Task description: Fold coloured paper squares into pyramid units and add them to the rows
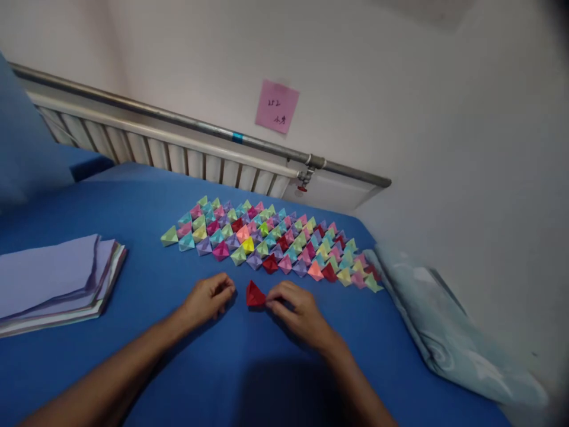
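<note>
A folded red origami paper boat (254, 295) is pinched at its right tip by my right hand (297, 308), thumb against the fingers. To its left, my left hand (212, 298) is curled closed near the blue surface, apart from the red boat; whether anything is inside those fingers is hidden. Just beyond both hands lie rows of small folded paper boats (239, 255) in pink, green, purple, yellow, blue and red, set close together in a slanted block.
A stack of coloured paper sheets (48, 276) lies at the left on the blue surface (186, 379). A folded pale-blue blanket (448, 332) is at the right. Behind stand a radiator (178, 157) and a metal pipe (186, 123). A pink note (277, 107) sticks to the wall.
</note>
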The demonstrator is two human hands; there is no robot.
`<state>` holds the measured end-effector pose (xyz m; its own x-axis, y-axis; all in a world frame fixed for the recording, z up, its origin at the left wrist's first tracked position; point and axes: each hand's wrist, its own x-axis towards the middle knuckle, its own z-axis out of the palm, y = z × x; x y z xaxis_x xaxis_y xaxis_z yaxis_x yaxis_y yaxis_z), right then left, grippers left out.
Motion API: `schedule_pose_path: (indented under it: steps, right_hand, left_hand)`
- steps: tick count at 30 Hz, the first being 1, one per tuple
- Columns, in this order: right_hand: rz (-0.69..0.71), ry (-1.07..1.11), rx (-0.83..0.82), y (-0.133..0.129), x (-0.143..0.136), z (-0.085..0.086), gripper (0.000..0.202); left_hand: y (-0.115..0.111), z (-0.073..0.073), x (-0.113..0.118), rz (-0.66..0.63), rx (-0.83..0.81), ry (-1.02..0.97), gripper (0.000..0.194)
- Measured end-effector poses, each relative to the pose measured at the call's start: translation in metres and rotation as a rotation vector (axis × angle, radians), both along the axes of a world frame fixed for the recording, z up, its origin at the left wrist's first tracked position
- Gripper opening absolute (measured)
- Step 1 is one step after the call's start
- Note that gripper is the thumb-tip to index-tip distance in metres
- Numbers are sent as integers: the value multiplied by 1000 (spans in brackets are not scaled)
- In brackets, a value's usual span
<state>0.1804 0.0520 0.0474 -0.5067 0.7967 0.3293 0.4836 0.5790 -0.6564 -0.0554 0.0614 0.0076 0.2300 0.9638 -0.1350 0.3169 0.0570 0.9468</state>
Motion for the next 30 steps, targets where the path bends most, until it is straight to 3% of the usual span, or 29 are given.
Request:
schedule_pose_path:
  steps: [4, 7, 11, 15, 19, 22, 30]
  right_hand:
    - [-208, 170, -29, 7, -17, 24, 9]
    - [-296, 184, -46, 31, -33, 43, 9]
    - [-365, 138, -53, 89, -54, 61, 12]
    - [-521, -103, 73, 163, -77, 69, 9]
    - [-570, -196, 102, 230, -103, 64, 9]
    - [-614, -277, 97, 264, -121, 50, 11]
    - [-691, -453, 51, 299, -146, 8, 18]
  left_hand:
    - [-3, -8, -2, -53, 148, 62, 28]
    - [-1, -11, 0, -84, 260, 138, 22]
    - [2, -14, 2, -167, 305, 189, 17]
    - [4, -18, 3, -227, 272, 193, 14]
    - [5, -21, 7, -222, 262, 226, 15]
    - [6, -21, 10, -232, 280, 269, 17]
    - [6, -15, 13, -266, 216, 360, 24]
